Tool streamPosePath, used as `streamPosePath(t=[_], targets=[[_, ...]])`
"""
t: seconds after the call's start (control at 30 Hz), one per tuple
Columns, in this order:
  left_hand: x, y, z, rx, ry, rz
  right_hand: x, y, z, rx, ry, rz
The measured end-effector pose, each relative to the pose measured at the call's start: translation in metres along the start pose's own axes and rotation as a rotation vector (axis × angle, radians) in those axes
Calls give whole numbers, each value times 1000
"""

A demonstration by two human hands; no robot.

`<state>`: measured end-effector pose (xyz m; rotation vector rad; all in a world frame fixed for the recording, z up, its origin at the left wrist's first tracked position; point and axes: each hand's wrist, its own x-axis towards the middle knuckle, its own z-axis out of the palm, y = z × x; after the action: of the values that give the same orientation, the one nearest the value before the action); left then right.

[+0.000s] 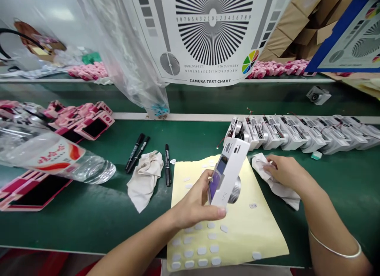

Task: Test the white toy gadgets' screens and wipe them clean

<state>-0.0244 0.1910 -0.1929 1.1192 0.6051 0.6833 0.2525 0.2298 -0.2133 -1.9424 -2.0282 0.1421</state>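
Note:
A white toy-like camera with a silver lens ring is gripped in my left hand, tilted above a yellow sticker sheet. Its lit screen faces left. Off to the right, the fingers of my right hand pinch a white cloth that lies on the green bench. White oval stickers dot the sheet, mostly along its lower left. Left of the sheet rest a crumpled off-white cloth and several black markers.
A row of open white camera housings with thin wires stands at the back right. Pink cameras and a plastic water bottle occupy the left. A camera test chart hangs ahead, beside a clear plastic bag.

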Motion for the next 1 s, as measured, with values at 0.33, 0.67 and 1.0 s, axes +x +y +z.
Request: streamPosePath(t=[0.33,0.67,1.0], targets=[[-1,-8,2,-38,23,-55,-49,-78,-22,612,502,-369],[-1,-9,11,41,-8,-49,-44,-110,-8,438,507,-523],[-7,2,7,-70,-10,-43,-43,-95,-5,466,642,-477]])
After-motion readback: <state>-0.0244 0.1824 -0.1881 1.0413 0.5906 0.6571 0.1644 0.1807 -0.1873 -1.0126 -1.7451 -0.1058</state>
